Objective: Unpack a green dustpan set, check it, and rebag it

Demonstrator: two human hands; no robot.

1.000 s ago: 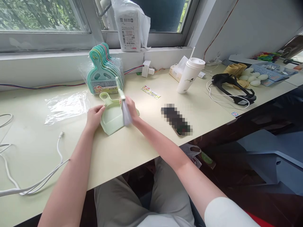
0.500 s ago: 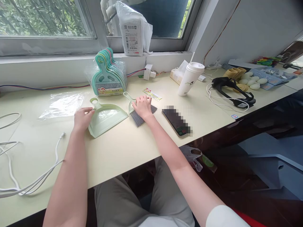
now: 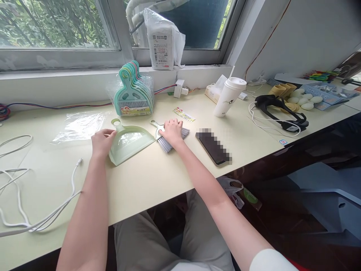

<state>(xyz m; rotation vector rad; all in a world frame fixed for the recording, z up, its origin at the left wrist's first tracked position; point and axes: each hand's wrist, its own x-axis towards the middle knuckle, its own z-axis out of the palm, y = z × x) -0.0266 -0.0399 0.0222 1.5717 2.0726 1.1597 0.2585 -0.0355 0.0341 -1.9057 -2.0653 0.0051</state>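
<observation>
The pale green dustpan (image 3: 128,141) lies flat on the cream table (image 3: 158,177), its long axis slanted: ringed handle toward the window, wide mouth toward the table's near edge. Just right of the dustpan lies the small brush (image 3: 166,136), handle pointing toward the window and to the left, grey bristles fanning away to the right. The left hand (image 3: 101,141) rests at the dustpan's left edge beside the handle, fingers loosely curled, touching but not gripping. The right hand (image 3: 172,131) lies palm down, fingers spread flat over the brush. Behind the dustpan stands a bagged stack of dustpan sets (image 3: 134,94).
</observation>
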